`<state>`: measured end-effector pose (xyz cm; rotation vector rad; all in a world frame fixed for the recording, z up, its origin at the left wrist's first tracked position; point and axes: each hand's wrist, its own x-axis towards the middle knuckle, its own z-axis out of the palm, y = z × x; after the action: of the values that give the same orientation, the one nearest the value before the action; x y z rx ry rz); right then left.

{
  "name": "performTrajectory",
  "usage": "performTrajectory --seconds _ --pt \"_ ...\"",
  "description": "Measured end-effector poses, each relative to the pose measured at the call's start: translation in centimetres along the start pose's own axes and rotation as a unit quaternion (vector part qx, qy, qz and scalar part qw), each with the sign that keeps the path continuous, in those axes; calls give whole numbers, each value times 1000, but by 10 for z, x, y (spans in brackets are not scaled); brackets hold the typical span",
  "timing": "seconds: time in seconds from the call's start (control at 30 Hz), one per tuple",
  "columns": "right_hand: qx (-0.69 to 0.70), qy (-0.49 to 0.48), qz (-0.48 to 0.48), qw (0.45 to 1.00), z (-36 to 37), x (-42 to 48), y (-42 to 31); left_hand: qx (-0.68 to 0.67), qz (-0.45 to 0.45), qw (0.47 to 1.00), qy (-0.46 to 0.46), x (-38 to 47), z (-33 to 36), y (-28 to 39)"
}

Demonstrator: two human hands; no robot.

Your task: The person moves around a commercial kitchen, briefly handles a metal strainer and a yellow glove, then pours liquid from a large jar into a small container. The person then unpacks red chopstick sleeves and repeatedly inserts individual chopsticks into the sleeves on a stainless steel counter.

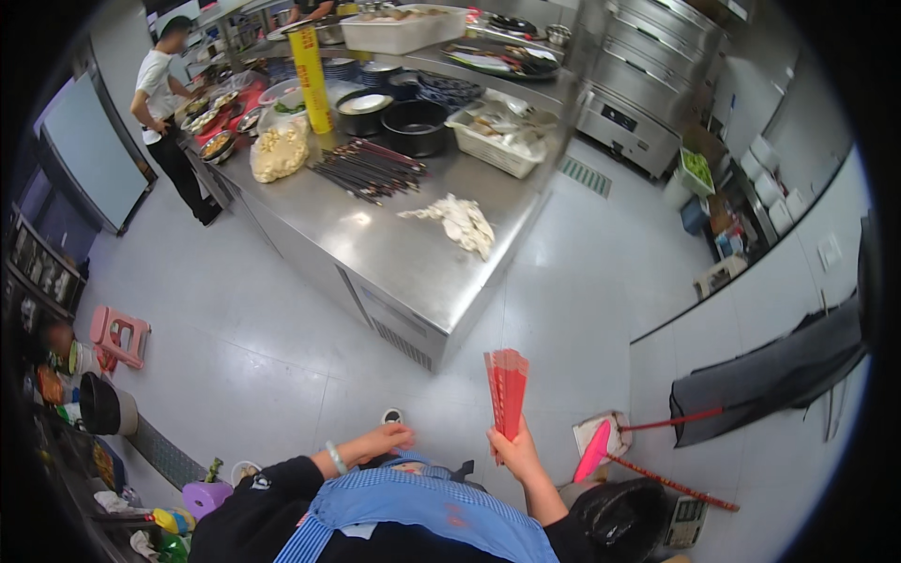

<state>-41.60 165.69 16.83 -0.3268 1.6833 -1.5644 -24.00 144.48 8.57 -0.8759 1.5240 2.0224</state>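
Note:
My right hand [515,450] grips a fanned bundle of slim red paper sleeves [508,387], probably chopstick packets, pointing up and away from me. My left hand [383,441], with a pale bangle at the wrist, hangs in front of my blue apron [436,500]. Its fingers look loosely bent and blurred, and no object shows in it. Ahead stands a stainless steel counter [338,232]. A crumpled white cloth [457,222] lies near its corner, beyond it a pile of dark chopsticks [369,169]. Left of that pile sits a plastic bag of pale pieces [280,149].
A yellow cylinder [310,81], black pots [415,127] and a white basket [500,134] occupy the counter. At its left side stands a person [158,105]. A pink stool [121,336] is on the floor. At right are a dustpan [605,433], pink broom [593,450] and black-lined bin [619,517].

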Motion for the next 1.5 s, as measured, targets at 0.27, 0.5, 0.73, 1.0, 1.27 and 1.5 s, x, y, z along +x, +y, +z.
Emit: performTrajectory --seconds 0.27,0.5,0.73,1.0,1.27,1.5 --pt "-213 42 -58 974 61 189 -74 -135 39 970 197 -56 -134 1" --pt "-486 192 -149 839 26 366 -143 -203 91 934 280 -58 -179 12" --pt "-608 197 -173 750 10 486 -155 -266 27 872 410 -60 -184 5" --pt "-649 91 -274 704 62 441 -202 -360 20 825 435 -70 -178 -39" --pt "-619 154 -396 661 202 397 -192 -416 12 778 471 -79 -200 -70" --pt "-530 208 -497 655 339 393 -150 -471 69 729 492 -135 -277 -129"
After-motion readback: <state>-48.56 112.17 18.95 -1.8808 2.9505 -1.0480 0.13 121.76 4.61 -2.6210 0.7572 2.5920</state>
